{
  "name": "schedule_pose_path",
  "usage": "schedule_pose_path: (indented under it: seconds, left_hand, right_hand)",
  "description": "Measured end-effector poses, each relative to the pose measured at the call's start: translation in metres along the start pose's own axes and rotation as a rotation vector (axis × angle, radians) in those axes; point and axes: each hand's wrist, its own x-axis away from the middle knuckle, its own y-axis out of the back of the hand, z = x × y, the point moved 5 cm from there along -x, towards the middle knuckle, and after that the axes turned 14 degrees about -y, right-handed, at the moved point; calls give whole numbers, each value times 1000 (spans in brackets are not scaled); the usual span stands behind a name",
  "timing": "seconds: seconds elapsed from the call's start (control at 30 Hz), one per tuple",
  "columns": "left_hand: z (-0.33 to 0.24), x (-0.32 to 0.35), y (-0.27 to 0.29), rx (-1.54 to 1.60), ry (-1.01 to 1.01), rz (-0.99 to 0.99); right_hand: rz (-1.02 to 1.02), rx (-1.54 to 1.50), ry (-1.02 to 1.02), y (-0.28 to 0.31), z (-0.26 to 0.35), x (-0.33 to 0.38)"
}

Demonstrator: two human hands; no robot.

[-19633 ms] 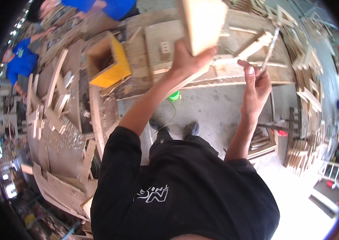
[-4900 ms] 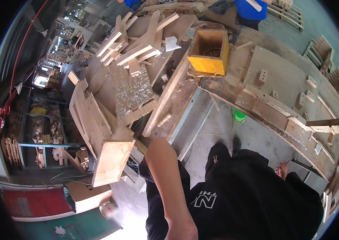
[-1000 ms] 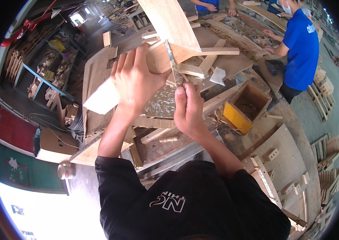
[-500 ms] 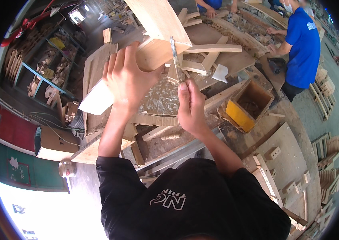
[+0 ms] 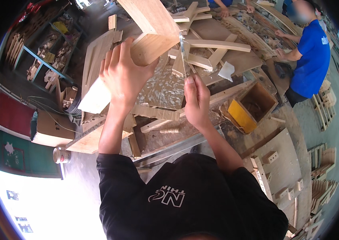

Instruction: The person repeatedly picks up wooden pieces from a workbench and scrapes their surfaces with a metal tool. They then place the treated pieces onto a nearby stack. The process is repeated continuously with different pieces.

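Note:
My left hand (image 5: 118, 82) is wrapped round a pale joined wooden workpiece (image 5: 151, 46), thumb on the near side and fingers over the far side. One board of it rises away toward the top of the view. In my right hand (image 5: 197, 102) is a thin spatula-like blade (image 5: 184, 54), smeared with pale paste and pointing up. Its tip lies at or just beside the right corner of the workpiece; contact cannot be made out. Beneath both hands is a board (image 5: 162, 91) streaked with whitish smears.
Loose wooden strips (image 5: 217, 46) lie across the bench beyond my right hand. A yellow-sided wooden box (image 5: 243, 116) stands to the right. Small drilled blocks (image 5: 271, 157) sit nearer. A person in blue (image 5: 312, 58) works at the far right; shelves (image 5: 47, 60) stand left.
The blade has slid slightly right, from across the workpiece's corner to its right edge. My right hand has shifted a little right with it; my left hand keeps its hold.

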Motion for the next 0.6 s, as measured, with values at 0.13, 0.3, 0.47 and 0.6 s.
schedule_pose_path:
  seconds: [0.13, 0.3, 0.47, 0.6]
  left_hand:
    - [8, 10, -3, 21, 54, 36]
    - [25, 25, 3, 100, 106, 21]
    - [42, 44, 22, 633, 419, 46]
    - [58, 87, 35, 1376, 691, -244]
  right_hand:
    - [-51, -29, -119, 6, -28, -14]
    - [-118, 718, 98, 30, -81, -28]
    - [70, 1221, 108, 39, -138, -26]
    - [194, 1524, 175, 36, -191, -24]
